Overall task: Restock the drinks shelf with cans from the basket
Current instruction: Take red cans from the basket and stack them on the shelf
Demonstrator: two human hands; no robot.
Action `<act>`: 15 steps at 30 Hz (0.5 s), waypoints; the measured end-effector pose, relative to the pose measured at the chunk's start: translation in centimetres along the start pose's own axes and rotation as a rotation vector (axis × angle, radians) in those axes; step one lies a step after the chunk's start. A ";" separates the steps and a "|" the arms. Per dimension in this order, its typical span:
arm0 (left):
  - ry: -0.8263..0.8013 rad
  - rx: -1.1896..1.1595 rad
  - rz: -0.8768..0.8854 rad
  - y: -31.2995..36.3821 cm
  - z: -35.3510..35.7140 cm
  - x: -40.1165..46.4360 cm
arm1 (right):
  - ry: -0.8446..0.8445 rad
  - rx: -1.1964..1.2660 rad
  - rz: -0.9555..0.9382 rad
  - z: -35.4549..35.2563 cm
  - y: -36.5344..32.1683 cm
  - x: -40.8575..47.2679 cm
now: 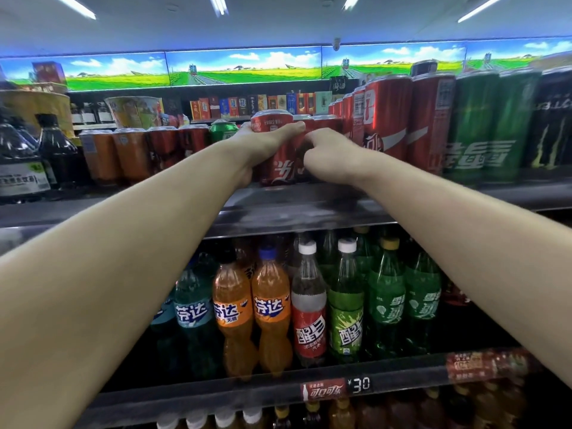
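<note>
Gripping a red can (278,168), left hand (263,144) on shelf (278,209).

This was a shop, at its drinks aisle. Shelves (297,209) carried rows of cans (387,116) above ranks of soda bottles (272,308), with a price tag (359,383) reading ¥30 clipped to a shelf edge. Boxed goods (247,106) lined a farther shelf under strip lights (218,4).

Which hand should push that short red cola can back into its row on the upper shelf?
Left, probably. The left hand already wraps the short red cola can, thumb across its front. The right hand sits beside it with fingers curled, apparently holding nothing.
</note>
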State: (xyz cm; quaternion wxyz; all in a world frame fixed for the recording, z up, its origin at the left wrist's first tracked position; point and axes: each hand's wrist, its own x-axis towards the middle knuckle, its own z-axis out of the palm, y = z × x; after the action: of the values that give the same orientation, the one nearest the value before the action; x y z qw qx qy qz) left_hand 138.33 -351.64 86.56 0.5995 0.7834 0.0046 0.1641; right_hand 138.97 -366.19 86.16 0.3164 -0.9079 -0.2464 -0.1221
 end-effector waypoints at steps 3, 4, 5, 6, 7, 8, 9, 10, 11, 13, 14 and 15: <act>0.007 0.000 0.001 -0.2 -0.2 0.6 | -0.084 0.024 -0.009 -0.2 -0.5 1.0; 0.012 0.029 0.005 -0.3 -0.2 0.5 | -0.105 0.016 -0.008 -0.1 -0.6 1.5; 0.014 0.069 0.007 -0.4 -0.4 0.5 | -0.123 0.001 -0.004 0.0 -0.6 1.8; 0.011 0.109 0.007 -0.5 -0.5 0.5 | -0.139 -0.017 -0.001 0.2 -0.5 2.1; 0.012 0.146 0.002 -0.6 -0.6 0.5 | -0.151 -0.040 -0.005 0.3 -0.3 2.4; 0.018 0.179 -0.007 -0.7 -0.8 0.4 | -0.165 -0.068 -0.013 0.4 0.0 2.6; 0.032 0.211 -0.019 -0.8 -1.0 0.5 | -0.180 -0.088 -0.017 0.4 0.2 2.7; 0.051 0.234 -0.026 -1.0 -1.2 0.7 | -0.192 -0.090 -0.018 0.5 0.5 3.0; 0.069 0.257 -0.025 -1.1 -1.4 1.0 | -0.191 -0.075 -0.021 0.5 0.7 3.1; 0.080 0.292 -0.010 -1.1 -1.6 1.4 | -0.135 -0.029 -0.042 0.6 1.0 3.6; 0.082 0.299 0.004 -0.9 -1.6 1.2 | -0.107 0.003 -0.054 0.6 1.1 4.0; 0.085 0.303 0.013 -0.9 -1.6 1.2 | -0.110 0.041 -0.059 0.6 1.0 4.3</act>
State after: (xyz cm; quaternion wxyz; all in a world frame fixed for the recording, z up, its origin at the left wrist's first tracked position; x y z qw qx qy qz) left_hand 139.23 -349.62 86.41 0.4724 0.8573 0.0496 0.1986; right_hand 143.14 -364.88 86.82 0.3173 -0.8989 -0.2924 -0.0760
